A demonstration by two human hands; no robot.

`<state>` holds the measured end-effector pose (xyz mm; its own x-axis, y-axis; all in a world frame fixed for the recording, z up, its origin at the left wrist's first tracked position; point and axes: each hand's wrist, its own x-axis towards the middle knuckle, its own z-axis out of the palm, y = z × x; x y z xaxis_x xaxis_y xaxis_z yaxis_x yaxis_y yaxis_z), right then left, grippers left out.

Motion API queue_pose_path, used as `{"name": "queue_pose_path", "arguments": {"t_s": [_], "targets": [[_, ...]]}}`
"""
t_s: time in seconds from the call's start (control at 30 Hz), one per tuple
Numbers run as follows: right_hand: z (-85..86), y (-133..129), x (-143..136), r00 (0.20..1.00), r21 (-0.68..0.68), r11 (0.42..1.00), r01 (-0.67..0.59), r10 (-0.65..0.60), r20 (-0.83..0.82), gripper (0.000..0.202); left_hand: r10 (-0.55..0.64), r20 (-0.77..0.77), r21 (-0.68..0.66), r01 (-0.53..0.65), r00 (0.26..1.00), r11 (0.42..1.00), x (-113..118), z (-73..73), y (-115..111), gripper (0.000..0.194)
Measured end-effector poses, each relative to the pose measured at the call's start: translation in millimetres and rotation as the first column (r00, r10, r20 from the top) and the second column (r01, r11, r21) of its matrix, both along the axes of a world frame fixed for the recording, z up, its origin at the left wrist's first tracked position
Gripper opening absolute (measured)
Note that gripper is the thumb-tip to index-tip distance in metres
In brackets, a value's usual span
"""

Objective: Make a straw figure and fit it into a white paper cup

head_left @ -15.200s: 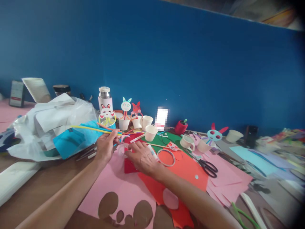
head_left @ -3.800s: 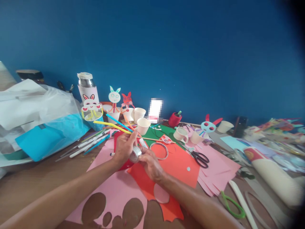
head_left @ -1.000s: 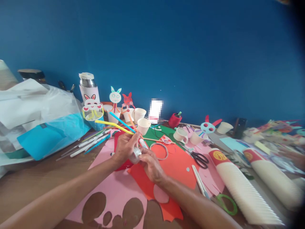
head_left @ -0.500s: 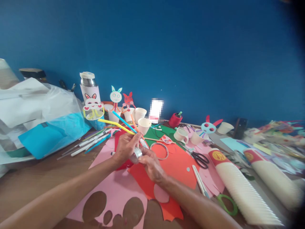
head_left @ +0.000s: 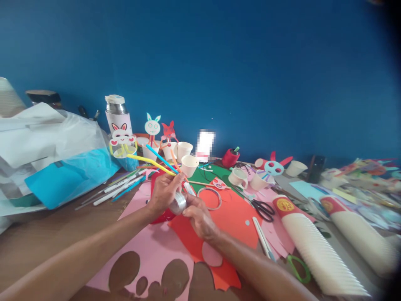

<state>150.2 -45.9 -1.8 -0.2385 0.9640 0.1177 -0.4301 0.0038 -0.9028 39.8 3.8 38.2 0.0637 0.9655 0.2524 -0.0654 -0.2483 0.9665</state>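
Observation:
In my left hand (head_left: 164, 192), closed fingers pinch a few coloured straws: a yellow straw (head_left: 148, 161), a blue straw (head_left: 159, 156) and an orange straw (head_left: 174, 159), fanning up and left. Between both hands is a roll of clear tape (head_left: 178, 203), upright, close against my left palm. My right hand (head_left: 200, 217) is closed, its thumb and fingers at the roll's right edge; its hidden fingertips may also touch the straws' lower ends. Below lie red-orange paper (head_left: 234, 225) and pink paper (head_left: 140, 238) with cut-out holes.
Paper cups with rabbit faces, such as a white rabbit (head_left: 152, 126), line the back beside a flask (head_left: 117, 113). On the right lie scissors (head_left: 263, 209), a cutter (head_left: 262, 238), a green ring (head_left: 299, 269) and stacked paper cups (head_left: 319, 246). Pens (head_left: 120, 186) and plastic bags (head_left: 78, 138) are left.
The straws and my left hand have shifted slightly left. The tape roll has turned a little and sits slightly higher between my hands.

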Motion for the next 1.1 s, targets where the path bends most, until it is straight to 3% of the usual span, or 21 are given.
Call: {"name": "queue_pose_path", "arguments": {"t_s": [0.2, 1.1], "targets": [[4.0, -1.5, -1.0, 0.998, -0.027, 0.999, 0.03, -0.028, 0.049, 0.01, 0.004, 0.01, -0.018, -0.004, 1.0, 1.0, 2.6, 2.1, -2.3, 0.038], [-0.6, -1.9, -0.1, 0.999, 0.0, 1.0, 0.021, -0.021, 0.033, 0.018, -0.034, 0.004, -0.01, 0.034, 0.999, 0.999, 1.1, 0.0, -2.6, 0.042]]}}
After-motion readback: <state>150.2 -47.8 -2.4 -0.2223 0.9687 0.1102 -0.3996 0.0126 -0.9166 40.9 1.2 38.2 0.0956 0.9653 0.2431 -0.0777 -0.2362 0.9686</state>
